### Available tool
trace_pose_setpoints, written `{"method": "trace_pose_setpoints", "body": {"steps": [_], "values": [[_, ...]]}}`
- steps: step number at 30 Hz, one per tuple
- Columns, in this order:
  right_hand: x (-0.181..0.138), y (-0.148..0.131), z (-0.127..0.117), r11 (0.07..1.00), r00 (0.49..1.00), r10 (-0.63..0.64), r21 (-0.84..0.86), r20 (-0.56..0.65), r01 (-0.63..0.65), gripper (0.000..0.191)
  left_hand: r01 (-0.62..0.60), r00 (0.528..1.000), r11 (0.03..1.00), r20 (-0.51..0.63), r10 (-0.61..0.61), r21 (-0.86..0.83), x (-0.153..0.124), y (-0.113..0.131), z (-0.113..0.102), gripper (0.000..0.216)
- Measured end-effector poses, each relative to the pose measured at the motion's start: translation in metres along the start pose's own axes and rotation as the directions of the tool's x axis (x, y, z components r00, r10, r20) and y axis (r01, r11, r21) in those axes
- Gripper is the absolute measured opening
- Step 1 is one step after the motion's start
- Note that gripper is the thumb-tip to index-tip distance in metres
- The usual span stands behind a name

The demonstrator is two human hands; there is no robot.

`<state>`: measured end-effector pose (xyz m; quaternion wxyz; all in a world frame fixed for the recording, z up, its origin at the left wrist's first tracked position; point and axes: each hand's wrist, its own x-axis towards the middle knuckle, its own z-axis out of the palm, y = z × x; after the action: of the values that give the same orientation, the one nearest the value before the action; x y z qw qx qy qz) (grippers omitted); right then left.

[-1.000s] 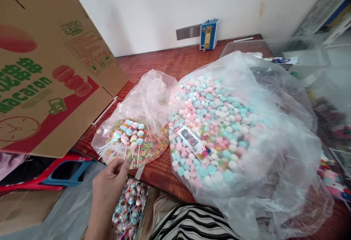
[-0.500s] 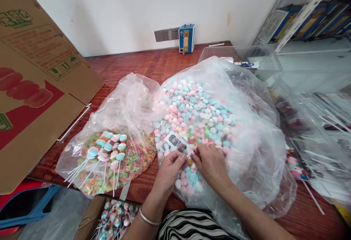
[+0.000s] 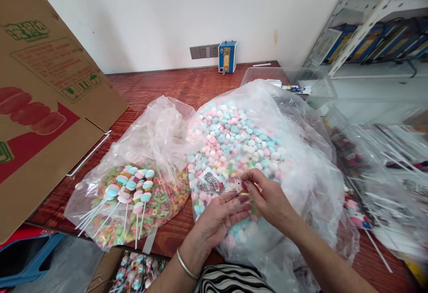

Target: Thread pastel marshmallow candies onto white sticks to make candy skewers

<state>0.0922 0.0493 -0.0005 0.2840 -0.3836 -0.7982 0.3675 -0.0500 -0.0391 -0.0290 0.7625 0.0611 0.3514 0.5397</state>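
Note:
My right hand (image 3: pixel 272 199) pinches the end of a small clear printed plastic sachet (image 3: pixel 214 182) between thumb and fingers. Palm turned up, my left hand (image 3: pixel 220 219) is just below the sachet with its fingers stretched out and nothing visible in it. Under both hands lies a large clear bag of marshmallows (image 3: pixel 230 128) in pink, blue and white. To the left, several marshmallow skewers (image 3: pixel 129 186) on white sticks rest on a bag of gummy rings (image 3: pixel 172 190).
A big cardboard box (image 3: pixel 60 88) stands at the left. Clear plastic trays (image 3: pixel 377 150) with printed packaging sit at the right, near a finished-looking candy stick (image 3: pixel 356 212). A blue device (image 3: pixel 228 56) stands by the wall. Below the table edge, a carton holds wrapped skewers (image 3: pixel 138 270).
My left hand has let go of the sachet and opened, palm up. My right hand has moved slightly right and up, still pinching the sachet, which now lies flatter.

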Motion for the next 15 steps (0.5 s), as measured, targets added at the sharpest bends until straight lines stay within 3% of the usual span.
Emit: {"method": "trace_pose_setpoints", "body": {"steps": [3, 6, 9, 11, 15], "values": [[0.004, -0.004, -0.007, 0.973, 0.996, 0.084, 0.215, 0.025, -0.087, 0.012, -0.109, 0.991, 0.973, 0.061, 0.123, -0.201, 0.009, -0.002, 0.010, 0.028], [0.004, -0.003, -0.004, 0.881, 0.981, 0.192, 0.437, 0.015, -0.179, 0.012, -0.286, 0.955, 0.934, -0.149, 0.258, -0.216, 0.020, 0.000, 0.019, 0.023], [0.002, 0.001, 0.006, 0.726, 0.949, 0.314, 0.641, 0.012, -0.249, 0.032, -0.362, 0.906, 0.921, -0.287, 0.312, -0.141, 0.029, 0.002, 0.025, 0.026], [-0.001, 0.004, 0.011, 0.703, 0.935, 0.354, 0.660, 0.000, -0.266, 0.031, -0.375, 0.897, 0.923, -0.289, 0.335, -0.093, 0.032, 0.002, 0.029, 0.030], [-0.009, 0.011, 0.015, 0.823, 0.927, 0.365, 0.498, -0.092, -0.274, 0.031, -0.402, 0.870, 0.916, -0.310, 0.382, 0.000, 0.034, 0.003, 0.031, 0.030]]}}
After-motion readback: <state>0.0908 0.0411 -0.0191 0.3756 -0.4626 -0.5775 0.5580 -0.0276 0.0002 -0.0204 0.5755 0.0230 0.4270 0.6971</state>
